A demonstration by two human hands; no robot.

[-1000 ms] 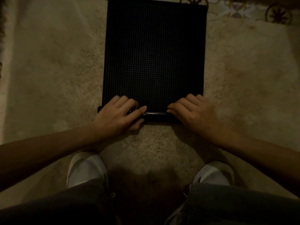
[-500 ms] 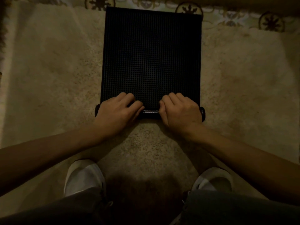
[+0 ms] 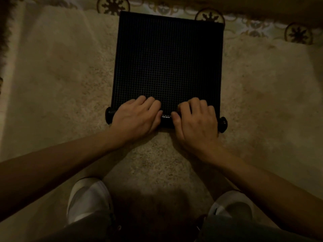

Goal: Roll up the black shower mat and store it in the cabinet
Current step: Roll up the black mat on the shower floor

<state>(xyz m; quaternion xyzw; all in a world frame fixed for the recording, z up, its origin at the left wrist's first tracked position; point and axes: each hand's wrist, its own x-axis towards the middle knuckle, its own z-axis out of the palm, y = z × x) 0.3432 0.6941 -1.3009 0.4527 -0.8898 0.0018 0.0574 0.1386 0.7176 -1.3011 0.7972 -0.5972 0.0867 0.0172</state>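
The black shower mat [image 3: 167, 63], with a fine grid surface, lies flat on a beige carpet and stretches away from me. Its near edge is wound into a thin roll [image 3: 166, 119] whose two ends stick out past my hands. My left hand [image 3: 138, 117] lies over the left half of the roll, fingers curled onto the mat. My right hand [image 3: 195, 121] covers the right half in the same way. The middle of the roll shows between my thumbs. No cabinet is in view.
The beige carpet [image 3: 66, 81] spreads to both sides of the mat. A patterned floor border [image 3: 253, 27] with round motifs runs along the top. My two feet in white shoes [image 3: 89, 199] stand on the carpet just below my hands.
The roll has grown and moved away from me along the mat. My right hand has shifted inward onto the roll, and both hands have moved forward with it.
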